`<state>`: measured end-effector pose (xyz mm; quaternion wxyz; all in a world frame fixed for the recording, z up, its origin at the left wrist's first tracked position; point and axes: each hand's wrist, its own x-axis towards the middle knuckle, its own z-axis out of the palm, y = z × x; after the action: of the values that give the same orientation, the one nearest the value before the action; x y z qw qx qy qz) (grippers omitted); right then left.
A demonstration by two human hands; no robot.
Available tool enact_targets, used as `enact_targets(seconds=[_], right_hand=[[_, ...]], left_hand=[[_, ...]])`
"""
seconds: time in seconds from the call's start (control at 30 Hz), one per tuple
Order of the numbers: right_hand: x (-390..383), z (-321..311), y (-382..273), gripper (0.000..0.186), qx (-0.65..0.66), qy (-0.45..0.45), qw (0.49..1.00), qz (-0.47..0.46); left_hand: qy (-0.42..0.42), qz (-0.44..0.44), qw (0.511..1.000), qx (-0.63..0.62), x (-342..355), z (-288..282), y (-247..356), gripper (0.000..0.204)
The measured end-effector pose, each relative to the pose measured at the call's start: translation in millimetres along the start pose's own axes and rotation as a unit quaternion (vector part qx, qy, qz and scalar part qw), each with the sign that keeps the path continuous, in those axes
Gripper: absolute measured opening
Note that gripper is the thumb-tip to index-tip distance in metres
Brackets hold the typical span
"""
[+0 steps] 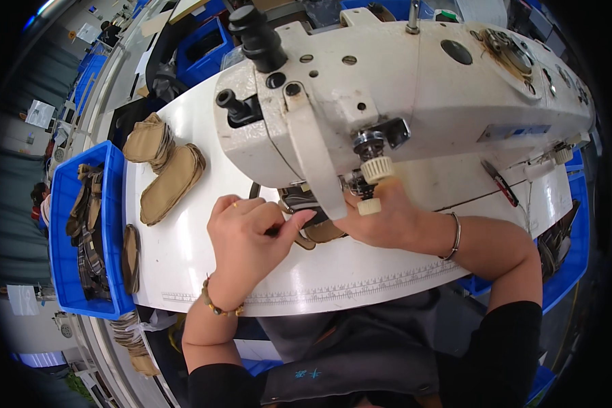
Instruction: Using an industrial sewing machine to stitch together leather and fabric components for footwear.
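Observation:
My left hand is closed, fingers curled, just left of the sewing area; what it holds, if anything, is hidden. My right hand reaches in beside the white sewing machine, its fingertips hidden behind the knobs and needle parts. Between my hands a dark fabric piece and a tan piece lie under the machine, partly covered. Two stacks of tan cut pieces rest on the white tabletop at the left. A red-and-black tool lies right of the needle area.
A blue bin of brown and dark pieces stands at the left edge, another at the right. A narrow tan stack sits beside the left bin. More blue bins stand behind the machine. A person is at the far left.

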<state>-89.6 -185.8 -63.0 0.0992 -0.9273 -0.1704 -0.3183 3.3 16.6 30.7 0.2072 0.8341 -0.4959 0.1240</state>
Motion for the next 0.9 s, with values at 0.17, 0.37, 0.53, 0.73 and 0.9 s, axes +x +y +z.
enact_targets(seconds=[0.17, 0.37, 0.53, 0.73, 0.9], right_hand=[[8.2, -16.5, -4.4, 0.012, 0.030, 0.005, 0.999, -0.015], [15.0, -31.7, -6.9, 0.012, 0.039, -0.008, 0.997, -0.059], [10.8, -34.1, -19.0, 0.010, -0.005, -0.061, 0.997, -0.041], [10.8, -60.0, -38.6, 0.010, -0.052, -0.179, 0.981, -0.054], [6.0, -58.8, -44.2, 0.012, -0.041, -0.145, 0.986, -0.071]], left_hand=[[0.040, -0.031, 0.998, -0.036, -0.2, 3.1, 19.0, 0.025], [-0.073, 0.055, 0.993, -0.072, -0.9, 16.8, 13.9, 0.026], [-0.139, 0.052, 0.984, -0.097, -0.9, 20.5, 7.5, 0.030], [-0.138, 0.105, 0.982, -0.070, 1.0, 19.3, -2.3, 0.025], [-0.107, 0.160, 0.981, -0.033, 2.5, 26.7, -3.4, 0.024]])
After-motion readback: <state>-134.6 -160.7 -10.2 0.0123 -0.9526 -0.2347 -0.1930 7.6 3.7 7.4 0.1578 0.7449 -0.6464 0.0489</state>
